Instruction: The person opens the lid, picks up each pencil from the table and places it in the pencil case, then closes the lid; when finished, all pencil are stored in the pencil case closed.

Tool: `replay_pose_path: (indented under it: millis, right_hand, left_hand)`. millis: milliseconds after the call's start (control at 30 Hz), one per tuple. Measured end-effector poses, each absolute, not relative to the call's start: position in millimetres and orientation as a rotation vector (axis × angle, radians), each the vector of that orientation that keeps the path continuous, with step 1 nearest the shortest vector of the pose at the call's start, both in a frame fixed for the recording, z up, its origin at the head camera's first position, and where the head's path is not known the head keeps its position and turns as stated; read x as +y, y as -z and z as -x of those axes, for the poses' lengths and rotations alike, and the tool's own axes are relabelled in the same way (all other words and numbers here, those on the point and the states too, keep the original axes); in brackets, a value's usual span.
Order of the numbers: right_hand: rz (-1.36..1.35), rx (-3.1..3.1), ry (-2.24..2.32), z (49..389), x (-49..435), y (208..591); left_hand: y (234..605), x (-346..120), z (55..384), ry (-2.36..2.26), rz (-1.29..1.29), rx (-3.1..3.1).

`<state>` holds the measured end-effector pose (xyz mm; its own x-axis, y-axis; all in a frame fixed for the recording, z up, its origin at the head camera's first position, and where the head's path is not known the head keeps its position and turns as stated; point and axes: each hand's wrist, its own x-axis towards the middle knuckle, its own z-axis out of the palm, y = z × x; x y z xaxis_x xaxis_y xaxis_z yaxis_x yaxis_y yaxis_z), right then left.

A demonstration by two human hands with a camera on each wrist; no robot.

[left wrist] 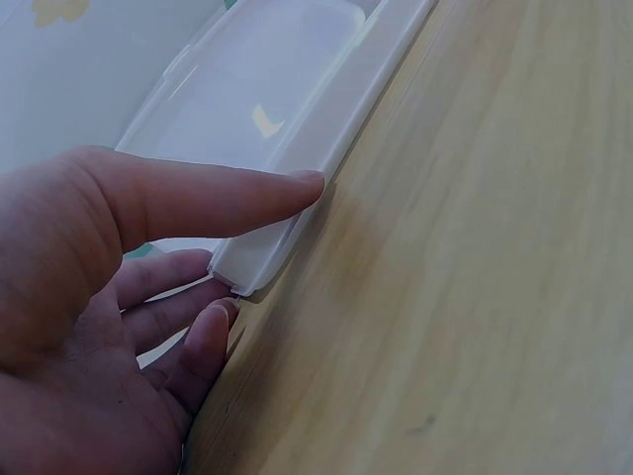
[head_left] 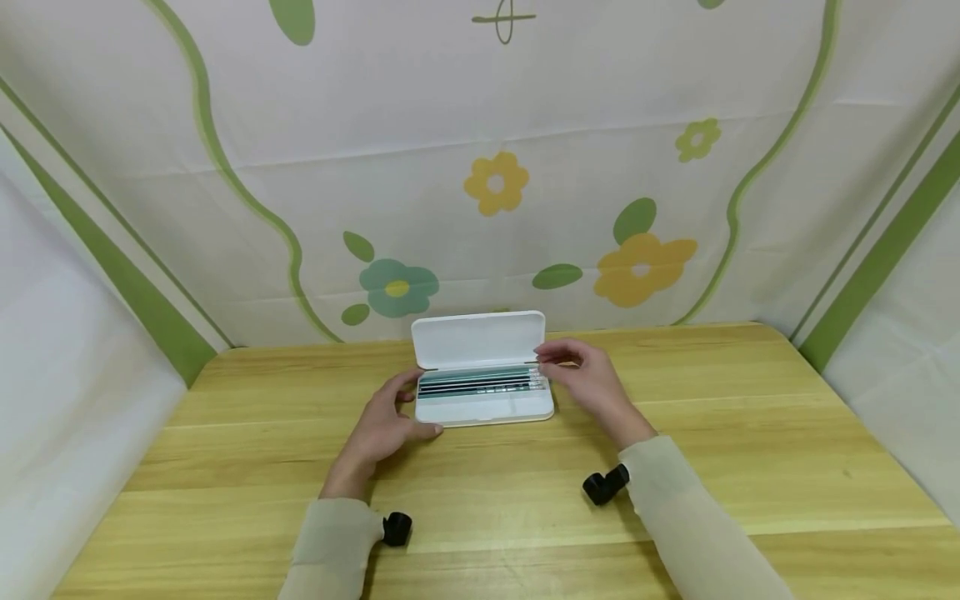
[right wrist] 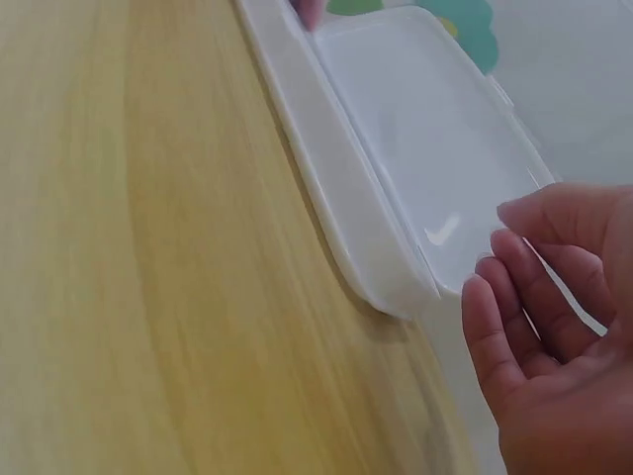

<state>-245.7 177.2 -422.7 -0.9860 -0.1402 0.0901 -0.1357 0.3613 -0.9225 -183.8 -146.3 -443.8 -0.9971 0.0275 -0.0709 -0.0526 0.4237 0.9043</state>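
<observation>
A white pencil case (head_left: pixel 483 410) lies with its lid (head_left: pixel 480 340) raised, near the table's back edge. Several dark and green pencils (head_left: pixel 472 382) lie side by side along its back part, their pale ends to the right. My left hand (head_left: pixel 382 425) grips the case's left end. In the left wrist view its thumb (left wrist: pixel 247 193) lies on the front edge, and the other fingers are bent at the case's end. At the right end, by the hinge, is my right hand (head_left: pixel 588 379); its fingers (right wrist: pixel 524 297) are loosely bent beside the lid, with nothing seen between them.
The wooden table (head_left: pixel 487 517) stretches in front of the case and to both sides. Close behind the lid hangs a pale cloth (head_left: pixel 420 192) printed with flowers and leaves. A small black camera sits on each wrist.
</observation>
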Motion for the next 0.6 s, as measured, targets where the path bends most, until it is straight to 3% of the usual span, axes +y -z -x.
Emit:
replay_pose_path:
  millis: [600]
  right_hand:
    - [0.122,2.459,1.885,246.1,185.0,434.7]
  left_hand:
    - [442.9,-146.4,184.6,-1.639,0.025,2.584]
